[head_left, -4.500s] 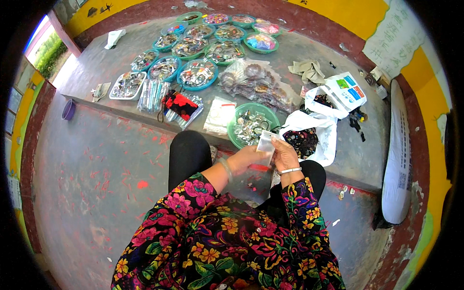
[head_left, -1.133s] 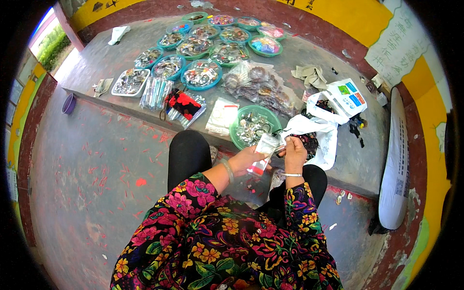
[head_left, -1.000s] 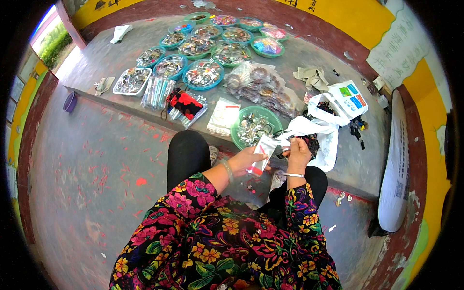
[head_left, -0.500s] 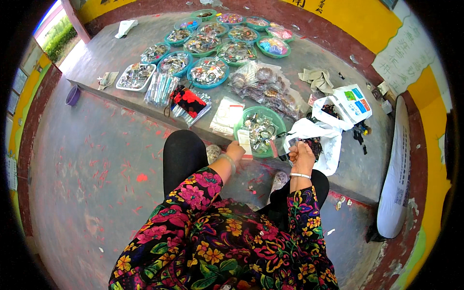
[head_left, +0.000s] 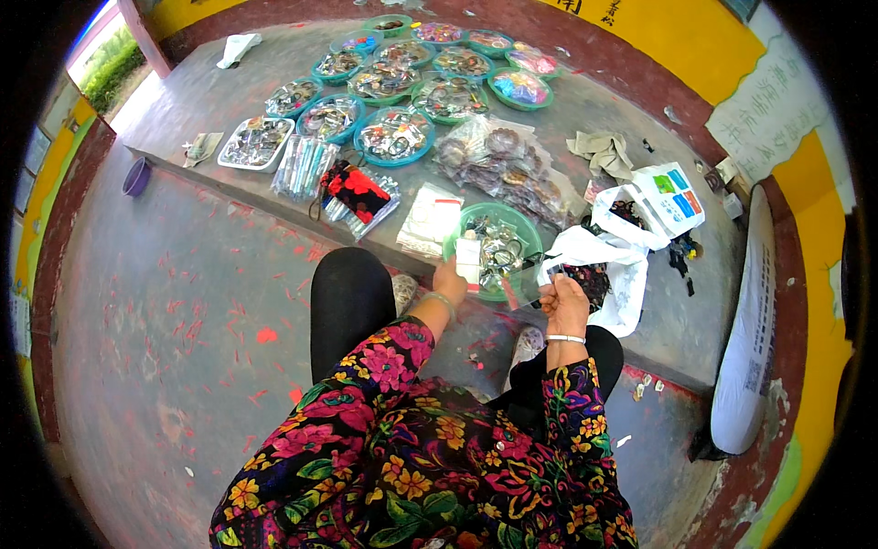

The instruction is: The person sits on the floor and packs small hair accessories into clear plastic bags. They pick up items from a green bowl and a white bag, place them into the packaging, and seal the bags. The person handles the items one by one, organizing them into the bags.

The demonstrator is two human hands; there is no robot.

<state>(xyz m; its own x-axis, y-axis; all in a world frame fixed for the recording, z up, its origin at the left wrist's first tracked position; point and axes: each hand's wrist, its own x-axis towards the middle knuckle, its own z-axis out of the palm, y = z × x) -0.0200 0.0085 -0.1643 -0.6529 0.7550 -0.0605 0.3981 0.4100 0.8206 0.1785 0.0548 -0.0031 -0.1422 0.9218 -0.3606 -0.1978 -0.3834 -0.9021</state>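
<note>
My left hand [head_left: 448, 282] is closed at the near left rim of a green plastic basket [head_left: 450, 240], gripping a small clear plastic bag [head_left: 467, 260] with a white panel and red edge. The bag hangs over the basket, which holds many small metallic trinkets in clear wrapping [head_left: 505, 245]. Fingers of my right hand [head_left: 564, 304] are pinched together right of the basket, in front of a white plastic bag [head_left: 627, 297] with dark, coloured small items inside. What they pinch is too small to make out. Between my hands a reddish strip [head_left: 509, 293] shows, partly see-through.
Left of the basket lies a stack of white-and-red bags [head_left: 430, 218], beside a red-and-black pouch [head_left: 358, 190]. Bagged brownish items [head_left: 498, 165] lie behind. Several filled baskets [head_left: 395, 135] cover the raised ledge. A printed white bag [head_left: 668, 215] stands at right.
My left hand has shifted slightly to the right, and the small bag's white panel has risen over the basket. My right hand has dipped a little.
</note>
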